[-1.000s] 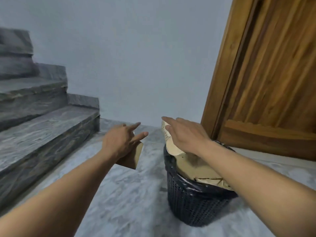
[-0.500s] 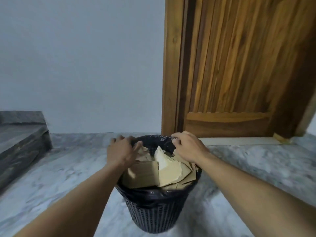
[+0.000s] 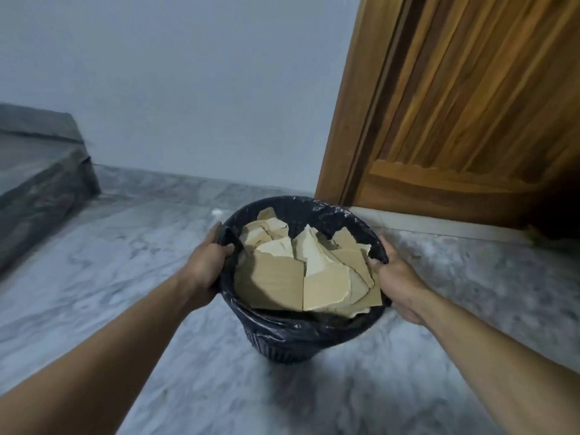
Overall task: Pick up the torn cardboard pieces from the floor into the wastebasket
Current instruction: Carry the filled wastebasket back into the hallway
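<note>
Torn cardboard pieces are seen from the head camera packed inside the wastebasket, which stands upright on the grey marble floor just in front of the wooden door. The pieces are stacked unevenly; the largest tan sheet lies nearly flat at the near side with its long edge running left to right, while paler scraps are tilted up behind it, their ragged tips pointing toward the far rim. A black liner is folded over the rim. The left hand is closed around the left side of the rim, thumb hooked inside over the liner and fingers outside. The right hand is clasped on the right side of the rim likewise. A dark stone step is visible at the left, beside the pale wall.
</note>
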Demonstrator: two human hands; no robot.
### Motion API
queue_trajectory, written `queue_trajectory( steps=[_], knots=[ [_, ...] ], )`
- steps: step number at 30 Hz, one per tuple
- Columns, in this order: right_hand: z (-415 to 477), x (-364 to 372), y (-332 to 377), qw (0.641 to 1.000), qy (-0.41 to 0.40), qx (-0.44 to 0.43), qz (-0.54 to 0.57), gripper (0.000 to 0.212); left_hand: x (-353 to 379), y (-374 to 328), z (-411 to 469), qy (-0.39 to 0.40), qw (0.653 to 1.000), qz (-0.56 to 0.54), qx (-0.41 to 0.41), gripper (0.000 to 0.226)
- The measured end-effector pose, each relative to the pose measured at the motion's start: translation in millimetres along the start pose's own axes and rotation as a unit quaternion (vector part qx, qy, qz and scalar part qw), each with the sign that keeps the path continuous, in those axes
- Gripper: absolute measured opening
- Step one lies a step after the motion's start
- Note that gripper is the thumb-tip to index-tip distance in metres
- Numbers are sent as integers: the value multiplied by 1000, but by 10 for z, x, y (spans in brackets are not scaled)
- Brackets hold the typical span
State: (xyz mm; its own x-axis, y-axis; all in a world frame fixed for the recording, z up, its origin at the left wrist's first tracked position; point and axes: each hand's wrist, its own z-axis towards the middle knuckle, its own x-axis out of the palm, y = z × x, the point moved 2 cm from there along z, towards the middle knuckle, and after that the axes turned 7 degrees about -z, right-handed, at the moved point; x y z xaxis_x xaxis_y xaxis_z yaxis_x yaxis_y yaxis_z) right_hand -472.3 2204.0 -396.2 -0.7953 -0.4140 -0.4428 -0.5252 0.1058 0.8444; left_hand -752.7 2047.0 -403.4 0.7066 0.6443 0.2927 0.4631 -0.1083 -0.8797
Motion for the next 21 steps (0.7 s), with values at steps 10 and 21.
queue_trajectory(
  steps=[10,21],
  knots=[
    [-632,-1209,1303,999,-37,21,-13,58,889,-1681,-653,35,999,24,-33,55],
    [-1903,-3445,3393,988,-124,90,2,62,2993,-4239,-1784,94,986,122,-57,56]
  ],
)
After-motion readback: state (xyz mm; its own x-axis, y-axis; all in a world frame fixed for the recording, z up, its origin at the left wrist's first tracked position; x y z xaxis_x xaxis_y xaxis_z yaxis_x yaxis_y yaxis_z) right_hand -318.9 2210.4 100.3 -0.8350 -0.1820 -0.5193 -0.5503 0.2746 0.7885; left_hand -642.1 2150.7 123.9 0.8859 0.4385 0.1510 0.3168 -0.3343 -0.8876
